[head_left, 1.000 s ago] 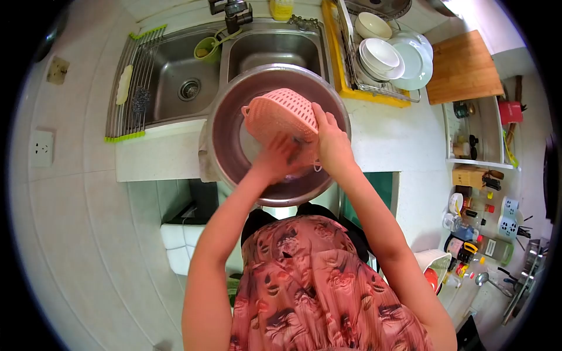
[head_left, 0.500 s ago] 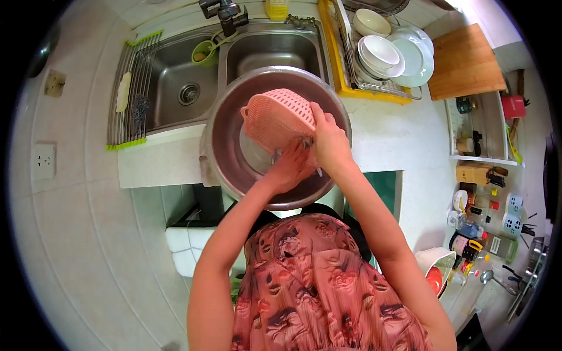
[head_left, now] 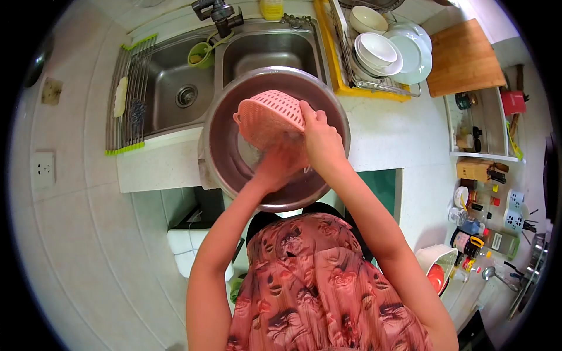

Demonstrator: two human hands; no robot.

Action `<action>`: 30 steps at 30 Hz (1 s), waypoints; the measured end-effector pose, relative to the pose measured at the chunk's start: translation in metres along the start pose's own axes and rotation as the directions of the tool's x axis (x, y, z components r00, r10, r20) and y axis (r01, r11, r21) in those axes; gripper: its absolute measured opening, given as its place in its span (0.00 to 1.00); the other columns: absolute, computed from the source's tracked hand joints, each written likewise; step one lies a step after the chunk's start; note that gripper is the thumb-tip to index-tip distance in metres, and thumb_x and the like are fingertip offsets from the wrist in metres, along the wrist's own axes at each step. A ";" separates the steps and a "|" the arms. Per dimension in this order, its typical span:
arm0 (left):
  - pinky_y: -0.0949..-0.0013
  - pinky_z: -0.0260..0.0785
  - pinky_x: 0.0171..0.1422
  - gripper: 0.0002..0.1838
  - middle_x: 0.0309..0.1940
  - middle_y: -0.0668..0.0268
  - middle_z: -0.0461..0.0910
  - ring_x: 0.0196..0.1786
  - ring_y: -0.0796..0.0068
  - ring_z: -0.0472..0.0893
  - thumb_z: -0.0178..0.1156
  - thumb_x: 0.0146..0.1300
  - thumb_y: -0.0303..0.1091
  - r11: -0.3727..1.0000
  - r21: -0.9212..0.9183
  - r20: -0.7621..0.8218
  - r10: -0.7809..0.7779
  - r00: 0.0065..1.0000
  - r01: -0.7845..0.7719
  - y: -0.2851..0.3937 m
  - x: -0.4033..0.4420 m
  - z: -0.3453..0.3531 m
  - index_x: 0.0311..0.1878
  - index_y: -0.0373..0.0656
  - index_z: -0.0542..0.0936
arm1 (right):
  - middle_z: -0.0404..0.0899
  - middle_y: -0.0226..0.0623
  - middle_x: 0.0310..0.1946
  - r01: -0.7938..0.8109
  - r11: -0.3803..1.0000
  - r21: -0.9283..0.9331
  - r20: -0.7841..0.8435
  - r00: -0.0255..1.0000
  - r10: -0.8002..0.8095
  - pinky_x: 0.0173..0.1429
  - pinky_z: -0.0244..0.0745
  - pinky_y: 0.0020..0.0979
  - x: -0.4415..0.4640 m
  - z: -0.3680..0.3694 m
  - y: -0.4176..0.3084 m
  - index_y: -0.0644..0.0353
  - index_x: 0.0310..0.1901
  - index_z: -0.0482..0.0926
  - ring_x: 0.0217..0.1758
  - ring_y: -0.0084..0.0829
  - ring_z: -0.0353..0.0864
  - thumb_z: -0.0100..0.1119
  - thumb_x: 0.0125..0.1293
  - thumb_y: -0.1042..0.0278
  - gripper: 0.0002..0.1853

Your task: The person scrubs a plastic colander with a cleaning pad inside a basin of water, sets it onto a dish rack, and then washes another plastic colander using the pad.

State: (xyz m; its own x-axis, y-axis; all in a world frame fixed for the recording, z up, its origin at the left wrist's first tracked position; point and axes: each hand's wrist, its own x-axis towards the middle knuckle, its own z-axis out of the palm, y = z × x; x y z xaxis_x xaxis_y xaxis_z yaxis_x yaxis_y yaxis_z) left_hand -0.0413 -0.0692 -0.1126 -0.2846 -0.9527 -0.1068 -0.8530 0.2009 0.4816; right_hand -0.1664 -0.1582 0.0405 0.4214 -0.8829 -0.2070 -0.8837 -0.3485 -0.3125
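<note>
A pink perforated basket [head_left: 271,117] is tilted on its side inside a large round metal basin [head_left: 213,111]. My right hand [head_left: 322,140] grips the basket by its right side, fingers wrapped over the edge. Against the basket's lower inside is my left hand [head_left: 281,164], smeared by motion, so its fingers and anything in them cannot be made out. Some water seems to lie in the bottom of the basin, partly hidden by the basket and my hands.
Behind the basin is a double sink [head_left: 186,70] with a black faucet [head_left: 219,17] and a green cup [head_left: 202,54]. A dish rack [head_left: 374,88] with bowls and plates stands at back right, beside a wooden board [head_left: 465,58]. A rolling rack [head_left: 132,93] covers the sink's left side.
The basket and my right hand have shifted slightly left. My left hand has moved about at the basket's lower inside and is blurred now. The view has shifted slightly.
</note>
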 end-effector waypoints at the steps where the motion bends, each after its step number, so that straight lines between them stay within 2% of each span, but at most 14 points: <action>1: 0.48 0.41 0.84 0.42 0.79 0.49 0.53 0.82 0.46 0.47 0.53 0.70 0.58 0.995 -0.089 -0.011 0.036 0.999 -0.037 0.005 -0.001 0.006 0.78 0.40 0.58 | 0.71 0.60 0.56 0.001 1.000 -0.009 0.005 1.000 0.000 0.47 0.84 0.50 0.001 0.001 0.000 0.52 0.74 0.57 0.43 0.59 0.86 0.57 0.63 0.77 0.37; 3: 0.51 0.41 0.85 0.43 0.80 0.50 0.51 0.82 0.49 0.47 0.53 0.70 0.59 0.957 -0.267 -0.044 0.108 0.993 -0.116 0.016 -0.004 0.009 0.78 0.40 0.58 | 0.71 0.61 0.56 0.006 1.000 -0.001 0.003 1.000 -0.006 0.48 0.84 0.50 0.001 0.002 0.002 0.52 0.74 0.57 0.45 0.59 0.86 0.57 0.62 0.78 0.37; 6: 0.53 0.42 0.85 0.43 0.80 0.51 0.52 0.83 0.54 0.48 0.54 0.69 0.60 0.987 -0.146 0.146 0.087 0.985 -0.066 0.002 -0.024 -0.020 0.77 0.39 0.59 | 0.71 0.61 0.57 0.024 0.999 0.037 0.038 0.999 -0.025 0.49 0.83 0.51 -0.001 -0.007 0.007 0.52 0.73 0.58 0.47 0.60 0.85 0.61 0.60 0.77 0.40; 9: 0.54 0.41 0.85 0.44 0.80 0.53 0.51 0.83 0.59 0.48 0.55 0.67 0.61 0.992 0.068 0.263 -0.118 0.958 0.103 -0.023 -0.035 -0.051 0.76 0.38 0.61 | 0.72 0.59 0.57 0.021 1.000 0.019 0.080 0.997 -0.023 0.51 0.83 0.51 0.002 -0.008 0.007 0.52 0.73 0.59 0.49 0.60 0.84 0.70 0.54 0.74 0.45; 12: 0.52 0.43 0.84 0.41 0.79 0.48 0.53 0.83 0.52 0.49 0.55 0.69 0.57 0.970 0.215 0.056 -0.130 0.990 0.115 -0.043 -0.044 -0.054 0.75 0.37 0.62 | 0.71 0.57 0.60 0.079 0.997 0.005 0.041 0.996 -0.079 0.53 0.83 0.48 0.014 0.003 0.019 0.54 0.73 0.58 0.51 0.57 0.84 0.76 0.47 0.72 0.51; 13: 0.52 0.43 0.84 0.41 0.79 0.48 0.53 0.83 0.52 0.48 0.55 0.68 0.58 0.965 0.224 0.037 -0.148 0.988 0.136 -0.039 -0.044 -0.048 0.75 0.36 0.63 | 0.71 0.56 0.62 0.109 0.994 0.007 0.018 0.994 -0.109 0.53 0.83 0.47 0.015 0.007 0.026 0.55 0.74 0.58 0.51 0.56 0.84 0.78 0.45 0.71 0.53; 15: 0.52 0.43 0.84 0.42 0.79 0.48 0.53 0.83 0.51 0.48 0.56 0.68 0.58 0.952 0.241 -0.013 -0.189 0.982 0.186 -0.029 -0.040 -0.036 0.75 0.35 0.63 | 0.68 0.55 0.66 0.164 0.942 0.294 -0.118 0.984 -0.135 0.54 0.82 0.44 0.010 0.008 0.043 0.58 0.75 0.57 0.53 0.51 0.84 0.78 0.47 0.70 0.53; 16: 0.52 0.44 0.84 0.41 0.79 0.47 0.53 0.82 0.50 0.48 0.55 0.68 0.57 0.961 0.188 -0.039 -0.198 0.979 0.202 -0.030 -0.039 -0.030 0.74 0.35 0.64 | 0.67 0.55 0.68 0.204 0.883 0.424 -0.186 0.973 -0.136 0.55 0.82 0.43 0.007 0.006 0.049 0.59 0.75 0.56 0.53 0.49 0.84 0.77 0.48 0.70 0.53; 19: 0.51 0.45 0.83 0.39 0.78 0.45 0.53 0.82 0.47 0.48 0.54 0.70 0.54 0.969 0.031 -0.067 -0.243 0.968 0.246 -0.025 -0.035 -0.024 0.74 0.35 0.64 | 0.62 0.53 0.73 -0.020 0.710 0.704 0.036 0.999 -0.008 0.58 0.80 0.40 -0.020 0.004 0.054 0.63 0.76 0.55 0.58 0.48 0.82 0.76 0.52 0.67 0.52; 20: 0.50 0.45 0.83 0.38 0.78 0.44 0.53 0.82 0.47 0.47 0.54 0.71 0.53 0.966 -0.011 -0.041 -0.260 0.965 0.259 -0.022 -0.030 -0.027 0.74 0.35 0.63 | 0.69 0.53 0.69 0.185 0.700 0.690 -0.127 0.983 -0.135 0.59 0.79 0.41 -0.024 0.023 0.056 0.60 0.77 0.54 0.59 0.49 0.81 0.76 0.53 0.64 0.52; 23: 0.50 0.44 0.83 0.35 0.78 0.44 0.52 0.82 0.46 0.48 0.50 0.73 0.50 0.963 -0.046 -0.018 -0.266 0.964 0.265 -0.008 -0.024 -0.023 0.74 0.34 0.63 | 0.77 0.55 0.61 0.086 0.768 0.635 -0.167 0.986 0.027 0.58 0.79 0.41 -0.025 0.067 0.061 0.57 0.78 0.52 0.57 0.51 0.82 0.73 0.57 0.66 0.50; 24: 0.49 0.44 0.83 0.33 0.78 0.44 0.53 0.82 0.45 0.48 0.48 0.74 0.48 0.964 -0.043 -0.020 -0.262 0.965 0.261 -0.003 -0.021 -0.019 0.73 0.33 0.64 | 0.81 0.56 0.55 0.074 0.763 0.643 -0.222 0.971 0.092 0.56 0.79 0.46 -0.020 0.079 0.063 0.55 0.79 0.49 0.53 0.56 0.83 0.66 0.62 0.70 0.47; 27: 0.49 0.43 0.83 0.30 0.78 0.46 0.54 0.81 0.43 0.49 0.44 0.76 0.45 0.847 -0.531 -0.109 -0.114 0.988 0.039 0.015 -0.002 -0.005 0.74 0.34 0.63 | 0.79 0.57 0.56 -0.036 0.843 0.537 -0.080 0.992 0.093 0.55 0.78 0.51 -0.023 0.060 0.036 0.55 0.79 0.47 0.54 0.61 0.81 0.57 0.65 0.75 0.43; 30: 0.49 0.41 0.84 0.30 0.78 0.48 0.54 0.81 0.44 0.49 0.42 0.77 0.46 0.865 -0.490 -0.232 -0.009 0.973 -0.108 0.041 -0.003 0.001 0.74 0.36 0.64 | 0.69 0.59 0.66 0.100 0.915 0.391 -0.226 0.974 -0.010 0.54 0.78 0.56 -0.029 0.039 0.029 0.56 0.79 0.45 0.51 0.66 0.80 0.55 0.63 0.76 0.44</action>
State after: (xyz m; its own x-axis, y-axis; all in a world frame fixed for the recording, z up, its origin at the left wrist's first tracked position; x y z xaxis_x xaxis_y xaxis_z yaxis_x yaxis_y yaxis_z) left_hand -0.0762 -0.0579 -0.0932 -0.1675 -0.9815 0.0931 -0.4931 0.1652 0.8542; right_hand -0.1960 -0.1308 0.0011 0.3729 -0.9278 0.0106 -0.6871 -0.2838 -0.6689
